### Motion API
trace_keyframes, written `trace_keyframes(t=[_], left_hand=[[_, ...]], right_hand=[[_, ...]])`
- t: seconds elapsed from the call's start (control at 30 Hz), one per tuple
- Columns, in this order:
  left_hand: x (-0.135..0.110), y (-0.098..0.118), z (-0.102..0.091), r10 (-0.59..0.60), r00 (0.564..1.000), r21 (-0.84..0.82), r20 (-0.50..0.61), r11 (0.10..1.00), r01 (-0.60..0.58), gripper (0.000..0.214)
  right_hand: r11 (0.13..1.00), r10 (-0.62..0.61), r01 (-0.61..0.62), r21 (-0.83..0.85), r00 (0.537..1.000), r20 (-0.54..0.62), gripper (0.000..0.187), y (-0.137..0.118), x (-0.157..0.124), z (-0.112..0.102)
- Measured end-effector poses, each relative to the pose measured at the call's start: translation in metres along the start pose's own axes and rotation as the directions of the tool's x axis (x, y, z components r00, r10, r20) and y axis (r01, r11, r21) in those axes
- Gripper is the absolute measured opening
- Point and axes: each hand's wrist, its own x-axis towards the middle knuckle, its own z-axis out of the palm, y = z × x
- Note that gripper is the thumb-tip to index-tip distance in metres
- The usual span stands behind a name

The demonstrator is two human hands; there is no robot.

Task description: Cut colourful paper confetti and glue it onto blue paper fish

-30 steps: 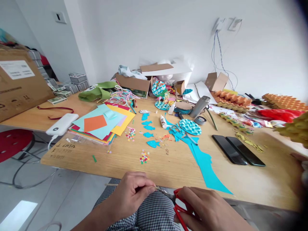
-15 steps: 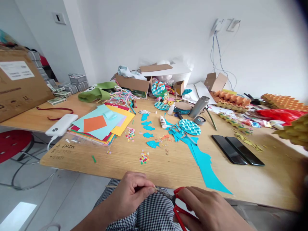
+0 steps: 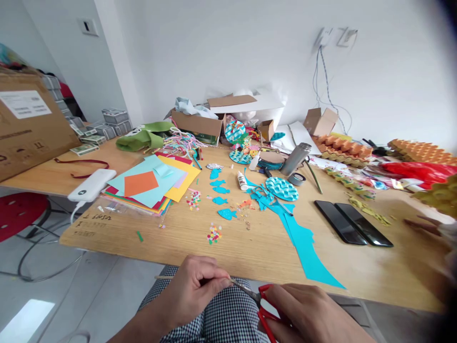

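Observation:
Over my lap, at the table's front edge, my left hand [image 3: 196, 286] pinches a thin wooden stick [image 3: 163, 277] whose pale end pokes out to the left. Red-handled scissors [image 3: 264, 288] are held in my right hand [image 3: 300, 307], with fingers through the handle loops. Their blades point left and meet my left fingertips, where the stick's other end is mostly hidden; I cannot tell how far apart the blades are. Beyond my hands lie a small heap of colored paper dots [image 3: 214, 233], several blue paper fish [image 3: 227, 214] and a long blue paper offcut [image 3: 307, 252].
Stacked colored paper [image 3: 150, 166] and a white power bank [image 3: 91, 185] lie left. Two black phones [image 3: 352, 223] rest right, near another person's blurred hand [image 3: 426, 225]. A glue bottle [image 3: 242, 181], metal flask [image 3: 295, 158], tape roll [image 3: 296, 178] and egg trays [image 3: 342, 147] stand farther back.
Another person's hand has come into view at the right edge, and the yellow tray there has shifted right. My hands have barely moved; the scissors' handles have shifted slightly.

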Motion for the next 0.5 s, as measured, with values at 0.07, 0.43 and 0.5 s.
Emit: trace_keyframes(t=[0.07, 0.43, 0.5], left_hand=[[-0.0007, 0.0007, 0.0002, 0.015, 1.0, 0.022, -0.005, 1.0, -0.015, 0.034], [-0.0052, 0.0029, 0.0015, 0.137, 0.989, 0.125, -0.055, 0.984, -0.129, 0.027], [-0.0054, 0.0022, 0.0027, 0.181, 0.981, 0.148, -0.071, 0.974, -0.169, 0.024]], right_hand=[[0.997, 0.032, -0.034, 0.072, 0.999, 0.035, 0.017, -0.0004, 0.001, -0.0014], [0.897, 0.207, -0.267, 0.351, 0.958, 0.199, 0.02, -0.0027, 0.0017, -0.0035], [0.879, 0.215, -0.284, 0.382, 0.953, 0.214, 0.02, -0.0017, 0.0012, -0.0023]])
